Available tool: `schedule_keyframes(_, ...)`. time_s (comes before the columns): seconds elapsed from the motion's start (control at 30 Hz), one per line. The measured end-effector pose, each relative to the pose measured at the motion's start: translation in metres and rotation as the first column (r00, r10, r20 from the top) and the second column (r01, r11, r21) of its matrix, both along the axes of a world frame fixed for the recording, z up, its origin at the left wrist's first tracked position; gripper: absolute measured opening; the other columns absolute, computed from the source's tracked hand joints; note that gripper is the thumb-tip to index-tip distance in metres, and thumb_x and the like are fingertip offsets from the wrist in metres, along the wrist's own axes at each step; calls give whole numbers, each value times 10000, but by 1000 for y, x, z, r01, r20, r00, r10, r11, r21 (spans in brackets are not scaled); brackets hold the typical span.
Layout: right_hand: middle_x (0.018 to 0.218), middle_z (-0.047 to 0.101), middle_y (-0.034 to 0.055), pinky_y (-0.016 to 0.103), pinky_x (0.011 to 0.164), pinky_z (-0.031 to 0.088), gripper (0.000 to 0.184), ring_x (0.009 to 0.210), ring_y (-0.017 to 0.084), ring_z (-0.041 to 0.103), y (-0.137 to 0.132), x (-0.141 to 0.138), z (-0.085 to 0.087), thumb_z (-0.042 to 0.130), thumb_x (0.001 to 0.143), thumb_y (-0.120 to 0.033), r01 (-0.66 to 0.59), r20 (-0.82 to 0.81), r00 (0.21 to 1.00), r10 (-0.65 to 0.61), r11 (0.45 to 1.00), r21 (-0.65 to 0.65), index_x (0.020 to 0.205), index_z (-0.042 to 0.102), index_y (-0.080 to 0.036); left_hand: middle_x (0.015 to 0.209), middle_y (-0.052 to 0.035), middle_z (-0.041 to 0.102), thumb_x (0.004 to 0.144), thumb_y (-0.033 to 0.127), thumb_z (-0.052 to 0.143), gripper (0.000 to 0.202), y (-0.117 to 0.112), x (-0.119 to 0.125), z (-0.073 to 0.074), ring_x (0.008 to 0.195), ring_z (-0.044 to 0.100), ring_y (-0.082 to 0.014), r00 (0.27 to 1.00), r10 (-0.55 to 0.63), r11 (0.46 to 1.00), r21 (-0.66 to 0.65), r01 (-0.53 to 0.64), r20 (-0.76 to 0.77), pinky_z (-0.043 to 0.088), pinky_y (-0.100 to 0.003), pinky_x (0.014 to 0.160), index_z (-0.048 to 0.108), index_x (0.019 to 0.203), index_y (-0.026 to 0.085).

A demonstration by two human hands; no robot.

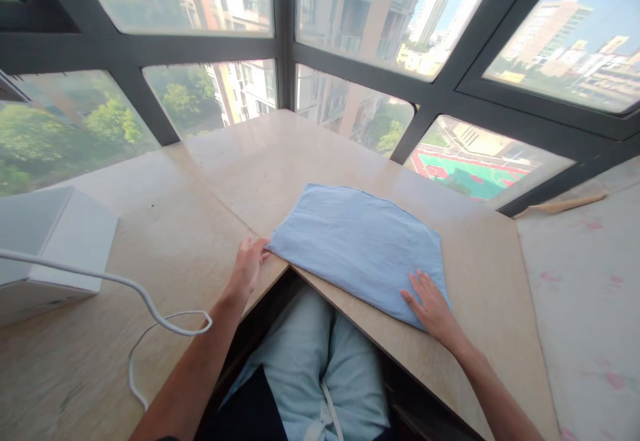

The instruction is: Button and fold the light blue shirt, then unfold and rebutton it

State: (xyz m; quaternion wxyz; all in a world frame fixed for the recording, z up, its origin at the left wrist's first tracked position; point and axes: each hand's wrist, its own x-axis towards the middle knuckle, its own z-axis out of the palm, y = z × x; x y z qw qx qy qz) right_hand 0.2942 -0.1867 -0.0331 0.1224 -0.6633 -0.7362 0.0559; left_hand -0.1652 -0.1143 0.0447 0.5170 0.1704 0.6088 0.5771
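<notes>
A light blue cloth (pixel 357 244), folded into a flat panel, lies on the beige stone ledge (pixel 240 161) close to its front edge. At the cloth's left corner, my left hand (pixel 249 264) pinches the tip between thumb and fingers. My right hand (pixel 427 304) rests flat on the near right part of the cloth, fingers spread. The cloth looks mostly smooth, with faint creases. Whether it is a garment or a plain piece of fabric cannot be told.
On the left stands a white box (pixel 65 241), with a white cable (pixel 135 287) looping past it over my left forearm. Dark window frames (pixel 285 47) border the ledge at the back. A pale wall with pink flowers (pixel 590 294) rises at right. My legs (pixel 310 354) are below the edge.
</notes>
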Motion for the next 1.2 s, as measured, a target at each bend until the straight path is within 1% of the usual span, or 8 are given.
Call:
schedule_keyframes(0.13,1490,462,205,613,1113,368,722,1395,377,413,7,-15,9,326,932,-686,-31,-153,988,27,999,-23,1344,581,-150,786,-47,616,670,162,646,138,4,-4,14,690,626,-136,950,2,996,-89,27,313,490,-229,591,580,790,145)
schedule_keyframes(0.27,1535,418,154,576,1149,345,661,1427,337,379,14,-56,30,418,931,-651,-115,-304,948,97,992,-42,1396,539,-197,682,-16,620,584,245,779,251,16,-3,17,545,542,-108,949,-253,958,-92,273,187,303,-196,422,630,751,132)
schedule_keyframes(0.4,1566,368,140,525,1188,295,682,1456,296,334,33,-104,59,458,923,-643,-139,-438,892,108,989,-39,1430,497,-189,621,10,631,483,300,854,328,33,7,8,539,523,-109,964,-265,963,-31,266,24,331,-212,464,662,696,140)
schedule_keyframes(0.53,1522,443,142,494,1191,286,704,1424,278,392,75,-143,72,467,904,-668,-53,-579,811,82,996,67,1415,504,-187,683,24,668,450,284,846,339,46,27,3,643,579,-110,985,-137,989,75,130,103,421,-214,584,639,688,161)
schedule_keyframes(0.77,1433,517,210,458,1158,315,719,1360,290,456,177,-165,54,457,884,-624,326,-720,678,-150,939,112,1357,512,-85,837,9,722,521,247,844,420,37,73,0,799,668,-160,941,78,950,262,-170,330,513,-266,761,682,900,173)
schedule_keyframes(0.87,1428,524,188,455,1143,331,612,1351,275,466,206,-167,42,436,898,-536,449,-771,602,-208,887,112,1343,506,-120,921,-27,736,564,192,844,390,39,83,-5,898,681,-196,943,134,970,153,-187,304,537,-313,841,695,924,170)
schedule_keyframes(1.0,1430,518,188,450,1145,325,591,1354,268,461,215,-173,24,414,895,-508,482,-788,579,-212,868,120,1337,499,-125,983,-36,729,738,198,769,208,51,86,-6,993,671,-190,924,271,962,-36,-272,271,538,-332,910,682,926,184)
schedule_keyframes(1.2,1447,494,183,448,1130,347,630,1349,239,464,203,-170,12,361,910,-547,454,-861,499,-95,876,166,1380,450,-137,1126,-25,700,842,336,706,250,44,109,15,1122,634,-187,949,187,974,80,-213,252,521,-307,955,654,1060,225)
